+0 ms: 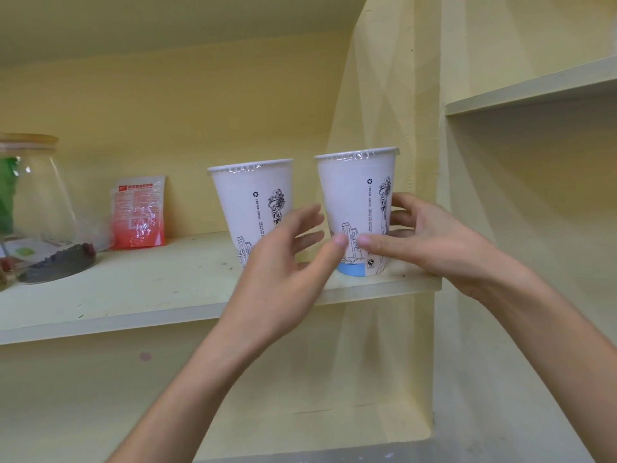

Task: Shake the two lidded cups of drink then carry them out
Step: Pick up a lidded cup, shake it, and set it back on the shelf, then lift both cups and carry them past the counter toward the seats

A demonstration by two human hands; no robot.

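Two white paper cups with black line drawings and sealed film lids stand side by side on a pale shelf (150, 295). The left cup (247, 202) is partly covered at its lower right by my left hand (283, 262), which is spread with fingers pointing into the gap between the cups. Its thumb tip rests against the lower front of the right cup (354, 195). My right hand (434, 242) wraps that right cup, thumb on the front and fingers on its right side. Both cups rest upright on the shelf.
A glass jar (36, 212) with a wooden lid and dark contents sits at the shelf's left end, beside a red-and-white plastic packet (138, 212) leaning on the yellow back wall. A wall corner rises just right of the cups. Another shelf (534, 88) runs higher on the right.
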